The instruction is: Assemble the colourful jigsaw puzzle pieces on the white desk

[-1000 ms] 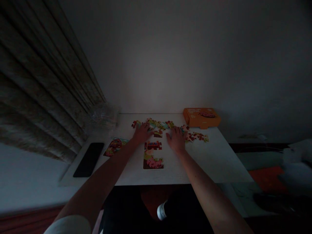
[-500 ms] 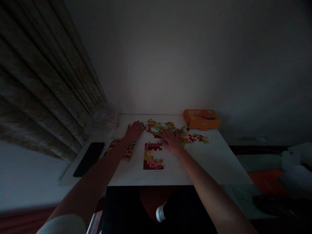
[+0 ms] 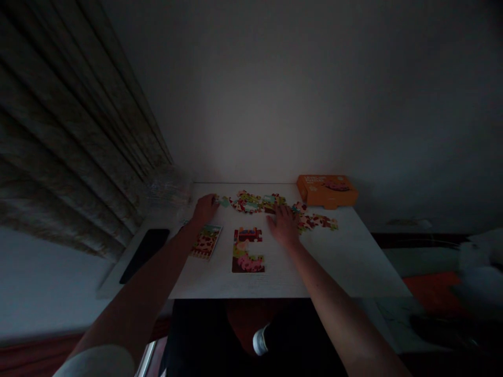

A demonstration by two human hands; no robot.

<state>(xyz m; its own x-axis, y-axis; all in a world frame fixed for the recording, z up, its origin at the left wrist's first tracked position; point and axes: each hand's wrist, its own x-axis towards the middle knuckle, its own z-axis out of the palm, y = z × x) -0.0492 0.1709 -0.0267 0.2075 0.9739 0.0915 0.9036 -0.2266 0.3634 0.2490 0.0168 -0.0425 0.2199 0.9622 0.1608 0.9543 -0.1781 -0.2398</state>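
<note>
Loose jigsaw puzzle pieces (image 3: 248, 201) form a heap along the back of the white table. My left hand (image 3: 205, 209) is at the heap's left end, fingers curled, with a small puzzle piece (image 3: 216, 198) at the fingertips. A pale green piece (image 3: 224, 201) lies just right of it. My right hand (image 3: 284, 224) rests with spread fingers on the middle of the heap. Between my forearms lies a partly joined puzzle (image 3: 248, 263) showing a pink animal, with a gap on its right side. A picture card (image 3: 206, 243) with brown patches lies partly under my left forearm.
An orange puzzle box (image 3: 328, 191) stands at the back right against the wall. A dark phone-like slab (image 3: 145, 254) lies at the left edge of the table (image 3: 346, 267). Crumpled clear plastic (image 3: 167, 186) sits at the back left, beside the curtain (image 3: 78, 104).
My left hand has shifted left, away from the heap, and its fingers have curled; pale green pieces now show beside it. My right hand has moved slightly right over the pieces.
</note>
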